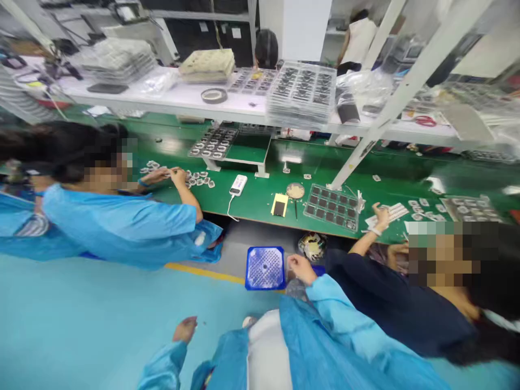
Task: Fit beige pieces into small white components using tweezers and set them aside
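The wearer's right hand was curled around something small and clear, too blurred to name, and hung just beside the right edge of a square blue perforated plastic basket that sat on the pale blue floor below the front edge of the long green workbench. The left hand hung loose, fingers half folded and holding nothing, well apart from the basket and above bare floor.

Whatever the right hand gripped could have slipped, I judge, since the hold looked like a light pinch and the floor lay directly beneath; a small clear piece would be hard to find there. The basket stood in the gap between two seated co-workers, so a foot or a shifting stool might have knocked it. Above it, near the bench's front edge, lay a dark moulded tray of small black parts, a yellow-backed black pad and a white corded handheld device; a rising shoulder could have caught the tray and spilled parts. The co-worker's hand at the right worked close to that tray.
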Available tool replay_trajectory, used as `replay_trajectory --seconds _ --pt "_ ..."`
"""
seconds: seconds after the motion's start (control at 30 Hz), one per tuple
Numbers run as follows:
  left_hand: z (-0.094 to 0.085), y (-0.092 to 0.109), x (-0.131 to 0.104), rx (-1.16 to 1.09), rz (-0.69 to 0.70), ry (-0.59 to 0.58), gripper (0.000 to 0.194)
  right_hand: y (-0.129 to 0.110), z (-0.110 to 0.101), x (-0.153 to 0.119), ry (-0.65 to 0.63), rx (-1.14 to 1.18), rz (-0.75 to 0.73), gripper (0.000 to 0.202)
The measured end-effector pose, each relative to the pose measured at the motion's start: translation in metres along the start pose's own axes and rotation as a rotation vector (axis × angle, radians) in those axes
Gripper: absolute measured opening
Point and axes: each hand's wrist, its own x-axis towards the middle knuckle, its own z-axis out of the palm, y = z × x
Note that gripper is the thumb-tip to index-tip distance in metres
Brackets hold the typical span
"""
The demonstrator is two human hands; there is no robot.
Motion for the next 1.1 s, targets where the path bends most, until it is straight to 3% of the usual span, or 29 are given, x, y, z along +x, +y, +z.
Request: replay_trajectory --seconds 0.17,0.3,0.37,0.47,0.63,0.77,0.9,1.0,1.1 --pt "0.073 0.107 0.09 -0.01 0.135 -0.042 0.031 -0.004 -0.085 0.121 0.083 -0.069 0.068 0.027" --pt "0.146 0.203 0.172 -0.025 0.405 -0.174 0.023 -0.006 -0.118 0.195 0.129 -0.169 0.225 0.045" --pt "0.179 0.252 0.217 -0.025 0.574 -0.251 0.025 -0.006 -0.116 0.218 0.132 -0.204 0.299 0.048" --pt "0.228 0.323 0.292 -0.008 0.805 -0.331 0.028 0.0 -0.096 0.234 0.173 -0.232 0.365 0.041" --pt "0.317 0.419 0.402 -0.004 1.034 -0.217 0.049 0.02 -0.058 0.241 0.302 -0.284 0.344 0.044" --pt "0.364 0.458 0.445 -0.043 1.038 -0.085 0.063 0.028 -0.04 0.247 0.426 -0.442 0.245 0.035" --pt "0.372 0.469 0.451 -0.134 1.036 -0.129 0.041 0.034 -0.037 0.242 0.508 -0.387 0.13 0.028" --pt "0.365 0.462 0.441 -0.271 1.036 -0.255 0.035 0.044 -0.045 0.231 0.494 -0.039 -0.035 0.033" --pt "0.352 0.44 0.425 -0.413 0.988 -0.453 0.044 0.049 -0.059 0.229 0.409 0.487 -0.147 0.032"
